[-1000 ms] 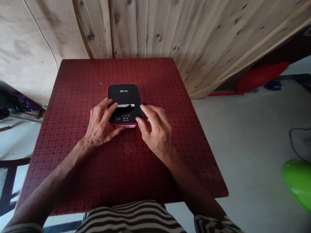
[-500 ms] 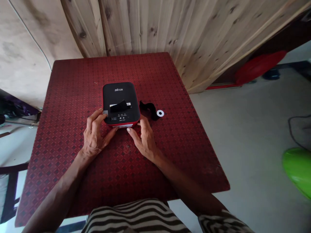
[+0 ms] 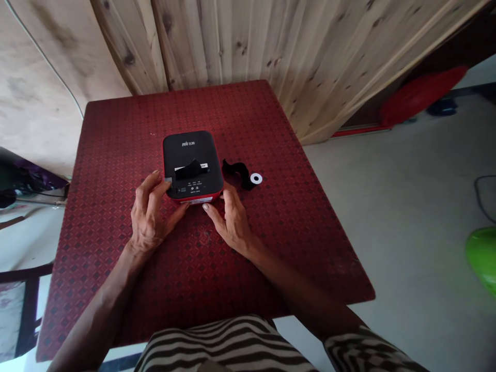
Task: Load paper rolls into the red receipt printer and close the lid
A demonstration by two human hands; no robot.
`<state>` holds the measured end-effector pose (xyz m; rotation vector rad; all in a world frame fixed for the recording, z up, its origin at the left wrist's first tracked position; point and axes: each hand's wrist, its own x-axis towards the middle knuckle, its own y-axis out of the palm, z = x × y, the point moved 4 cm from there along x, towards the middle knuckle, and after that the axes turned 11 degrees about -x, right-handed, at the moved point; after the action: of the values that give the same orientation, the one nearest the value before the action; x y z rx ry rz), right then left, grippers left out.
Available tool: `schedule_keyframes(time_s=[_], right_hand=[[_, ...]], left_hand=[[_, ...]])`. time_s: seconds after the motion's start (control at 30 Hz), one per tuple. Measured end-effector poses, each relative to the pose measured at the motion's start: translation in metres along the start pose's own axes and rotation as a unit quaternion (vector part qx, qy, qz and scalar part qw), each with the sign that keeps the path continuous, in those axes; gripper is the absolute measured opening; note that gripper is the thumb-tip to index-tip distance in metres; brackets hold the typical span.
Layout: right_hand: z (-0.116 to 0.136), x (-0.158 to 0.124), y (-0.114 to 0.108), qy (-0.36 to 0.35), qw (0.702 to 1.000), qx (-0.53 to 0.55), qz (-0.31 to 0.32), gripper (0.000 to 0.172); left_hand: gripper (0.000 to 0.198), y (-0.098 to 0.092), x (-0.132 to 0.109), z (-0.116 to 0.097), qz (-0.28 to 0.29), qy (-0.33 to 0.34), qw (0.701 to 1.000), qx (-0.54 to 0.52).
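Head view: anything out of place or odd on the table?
A black strip pokes up askew from the slot atop the black device; right of it lies a loose black ribbon curl with a small white ring.

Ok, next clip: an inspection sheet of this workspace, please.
Surface: red patterned table.
Job's things: black device with red base, mid-table, black flap raised on top.
Clutter: black strip and white ring right of it.
Grippers: left hand at device's left front corner, right hand at right front corner, fingers touching.
Cables: thin cable on wall, dark cable on floor.
Surroundings: plank wall, green object, red object.
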<state>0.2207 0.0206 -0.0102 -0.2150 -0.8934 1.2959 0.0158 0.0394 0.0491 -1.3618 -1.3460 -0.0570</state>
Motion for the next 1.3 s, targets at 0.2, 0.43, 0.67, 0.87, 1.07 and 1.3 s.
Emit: schedule_keyframes(time_s=[0.2,0.43,0.67,0.87,1.07,1.3], right_hand=[[0.002,0.001,-0.001,0.001,1.000,0.008,-0.006,0.052],[0.001,0.000,0.000,0.002,1.000,0.005,0.002,0.053],[-0.001,0.001,-0.001,0.021,0.998,0.053,0.012,0.047],[0.006,0.002,-0.011,0.045,0.997,0.056,0.022,0.048],[0.033,0.068,-0.049,-0.084,0.992,-0.094,-0.028,0.031],[0.052,0.153,0.005,-0.178,0.890,-0.281,0.311,0.036]], left_hand=[[0.060,-0.008,0.007,-0.005,0.013,-0.028,0.999,0.038],[0.051,-0.008,0.008,-0.004,0.017,-0.033,0.999,0.032],[0.073,0.012,-0.007,0.005,-0.004,-0.025,0.999,-0.038],[0.073,0.020,-0.019,0.006,-0.014,-0.075,0.993,-0.087],[0.071,0.018,-0.022,0.007,-0.023,-0.046,0.995,-0.085],[0.065,0.018,-0.026,0.009,-0.019,-0.045,0.996,-0.072]])
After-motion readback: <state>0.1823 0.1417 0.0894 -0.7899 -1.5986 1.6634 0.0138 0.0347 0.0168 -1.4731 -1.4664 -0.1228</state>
